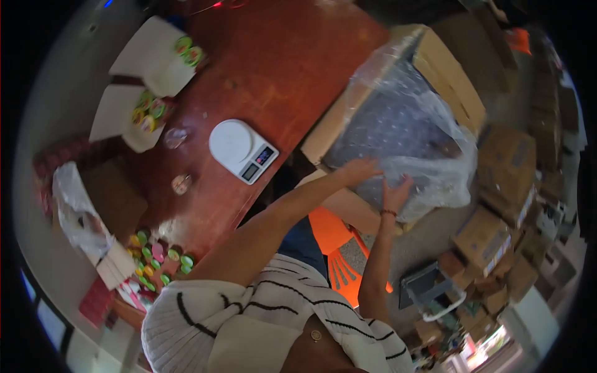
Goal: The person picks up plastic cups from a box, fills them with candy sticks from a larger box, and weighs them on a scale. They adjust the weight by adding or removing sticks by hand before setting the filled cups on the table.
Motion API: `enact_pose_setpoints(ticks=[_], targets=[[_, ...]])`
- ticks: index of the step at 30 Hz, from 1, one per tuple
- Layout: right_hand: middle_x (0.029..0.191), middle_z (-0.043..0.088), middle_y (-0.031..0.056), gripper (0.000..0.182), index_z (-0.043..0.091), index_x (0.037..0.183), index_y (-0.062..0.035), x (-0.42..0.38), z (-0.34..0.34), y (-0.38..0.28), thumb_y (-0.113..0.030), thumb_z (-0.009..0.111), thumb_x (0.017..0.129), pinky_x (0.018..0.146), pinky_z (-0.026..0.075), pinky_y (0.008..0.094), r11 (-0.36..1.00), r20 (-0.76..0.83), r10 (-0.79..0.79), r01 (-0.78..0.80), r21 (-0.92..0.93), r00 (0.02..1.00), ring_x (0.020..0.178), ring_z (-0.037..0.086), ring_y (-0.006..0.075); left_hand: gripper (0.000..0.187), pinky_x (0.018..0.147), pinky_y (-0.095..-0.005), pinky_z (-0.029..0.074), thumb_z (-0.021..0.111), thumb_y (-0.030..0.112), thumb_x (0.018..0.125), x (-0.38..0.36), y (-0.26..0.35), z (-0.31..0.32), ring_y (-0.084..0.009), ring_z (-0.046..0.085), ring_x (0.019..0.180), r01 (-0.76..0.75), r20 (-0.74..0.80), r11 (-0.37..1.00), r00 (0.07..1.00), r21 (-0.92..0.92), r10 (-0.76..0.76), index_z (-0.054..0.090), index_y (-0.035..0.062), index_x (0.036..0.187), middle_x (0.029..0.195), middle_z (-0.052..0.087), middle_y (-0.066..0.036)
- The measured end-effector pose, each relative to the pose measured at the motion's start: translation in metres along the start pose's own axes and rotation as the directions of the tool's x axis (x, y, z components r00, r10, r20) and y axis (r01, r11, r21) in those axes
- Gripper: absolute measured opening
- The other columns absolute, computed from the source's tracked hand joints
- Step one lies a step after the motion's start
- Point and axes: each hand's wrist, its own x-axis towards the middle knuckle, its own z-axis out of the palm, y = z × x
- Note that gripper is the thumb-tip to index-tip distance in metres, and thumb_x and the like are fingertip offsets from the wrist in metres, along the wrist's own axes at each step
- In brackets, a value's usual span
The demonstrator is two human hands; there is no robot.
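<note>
Reaching with left hand (364, 170) and right hand (395, 194) to the clear crinkled plastic liner (438, 180) in the large open brown cardboard box (449, 78), over blurred greyish contents. Holding fingers partly spread; cannot tell whether pinching plastic. Showing small round green-lidded cups (192, 56) in the open white carton (134, 56), across the reddish-brown table (286, 56) from the box. Also showing a white round-topped digital scale (232, 142) on the table, and, beyond, an orange plastic chair (329, 231) and stacked brown cartons (505, 155).
</note>
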Motion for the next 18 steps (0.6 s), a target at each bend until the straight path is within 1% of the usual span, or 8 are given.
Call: enact_pose_setpoints(ticks=[2, 3, 5, 8, 9, 11, 16, 18], targets=[[0.128, 0.058, 0.0178, 0.071, 0.049, 0.135, -0.0021, -0.015, -0.027, -0.054, -0.016, 0.085, 0.076, 0.09, 0.053, 0.0385, 0.953, -0.043, 0.221, -0.207, 0.22, 0.974, 0.111, 0.06, 0.0294, 0.077, 0.093, -0.0458, 0.056, 0.081, 0.023, 0.075, -0.016, 0.002, 0.005, -0.0392, 0.058, 0.12, -0.014, -0.36, 0.998, 0.933, -0.064, -0.01, 0.047, 0.0181, 0.144, 0.137, 0.05, -0.017], [0.128, 0.058, 0.0178, 0.071, 0.049, 0.135, -0.0021, -0.022, -0.031, -0.078, -0.016, 0.085, 0.076, 0.09, 0.053, 0.0385, 0.95, 0.01, 0.197, -0.194, 0.244, 0.98, 0.111, 0.06, 0.0294, 0.077, 0.093, -0.0458, 0.056, 0.081, 0.023, 0.075, -0.049, 0.007, -0.017, -0.0392, 0.058, 0.12, 0.049, -0.366, 0.997, 0.928, -0.057, -0.066, 0.047, 0.0181, 0.144, 0.137, 0.05, -0.017], [0.127, 0.059, 0.0147, 0.067, 0.051, 0.134, -0.0043, -0.05, -0.033, -0.122, -0.014, 0.084, 0.076, 0.089, 0.053, 0.0371, 0.931, 0.134, 0.111, -0.15, 0.332, 0.985, 0.108, 0.061, 0.0249, 0.063, 0.091, -0.0448, 0.055, 0.079, 0.021, 0.077, -0.139, 0.029, -0.08, -0.0388, 0.058, 0.117, 0.073, -0.596, 0.93, 0.748, -0.361, -0.291, 0.052, 0.0116, 0.133, 0.124, 0.055, -0.018], [0.12, 0.06, 0.0106, 0.061, 0.055, 0.131, -0.0067, -0.092, 0.02, -0.2, -0.012, 0.082, 0.076, 0.085, 0.054, 0.0356, 0.864, 0.436, -0.407, 0.184, 0.468, 0.803, 0.105, 0.062, 0.0239, 0.061, 0.089, -0.0481, 0.053, 0.079, 0.024, 0.076, -0.276, 0.003, -0.063, -0.0392, 0.059, 0.11, 0.544, -0.62, 0.765, 0.48, -0.344, -0.621, 0.053, 0.0056, 0.128, 0.115, 0.059, -0.017], [0.117, 0.06, 0.0134, 0.062, 0.056, 0.129, -0.0071, -0.115, 0.058, -0.213, -0.014, 0.083, 0.074, 0.088, 0.054, 0.039, 0.855, 0.557, -0.454, 0.166, 0.491, 0.695, 0.106, 0.061, 0.0292, 0.065, 0.091, -0.0487, 0.051, 0.081, 0.024, 0.076, -0.316, -0.007, -0.048, -0.0415, 0.058, 0.105, 0.702, -0.611, 0.568, 0.238, -0.429, -0.755, 0.052, 0.0012, 0.129, 0.119, 0.057, -0.019], [0.112, 0.059, 0.0197, 0.059, 0.057, 0.124, -0.008, -0.165, 0.128, -0.253, -0.01, 0.082, 0.07, 0.094, 0.05, 0.0473, 0.775, 0.584, -0.628, 0.343, 0.531, 0.514, 0.108, 0.056, 0.0397, 0.069, 0.092, -0.0506, 0.05, 0.081, 0.022, 0.076, -0.397, -0.043, 0.005, -0.0427, 0.055, 0.109, 0.901, -0.562, 0.31, 0.093, -0.303, -0.822, 0.049, -0.0037, 0.132, 0.118, 0.055, -0.023], [0.125, 0.051, 0.0234, 0.075, 0.048, 0.139, -0.0048, -0.25, 0.236, -0.32, -0.012, 0.083, 0.073, 0.104, 0.046, 0.0482, 0.606, 0.674, -0.717, 0.635, 0.479, 0.175, 0.121, 0.05, 0.0424, 0.065, 0.101, -0.0535, 0.044, 0.076, 0.018, 0.08, -0.479, -0.069, 0.06, -0.0479, 0.046, 0.122, 0.831, -0.498, 0.246, -0.042, -0.498, -0.866, 0.048, -0.0009, 0.136, 0.134, 0.047, -0.024], [0.127, 0.051, 0.024, 0.075, 0.047, 0.14, -0.0042, -0.248, 0.224, -0.323, -0.012, 0.083, 0.074, 0.104, 0.047, 0.0477, 0.639, 0.621, -0.749, 0.503, 0.582, 0.232, 0.123, 0.05, 0.0421, 0.066, 0.102, -0.0534, 0.044, 0.074, 0.013, 0.08, -0.48, -0.046, 0.034, -0.0485, 0.045, 0.123, 0.756, -0.543, 0.278, -0.12, -0.593, -0.831, 0.047, -0.0013, 0.138, 0.136, 0.046, -0.025]])
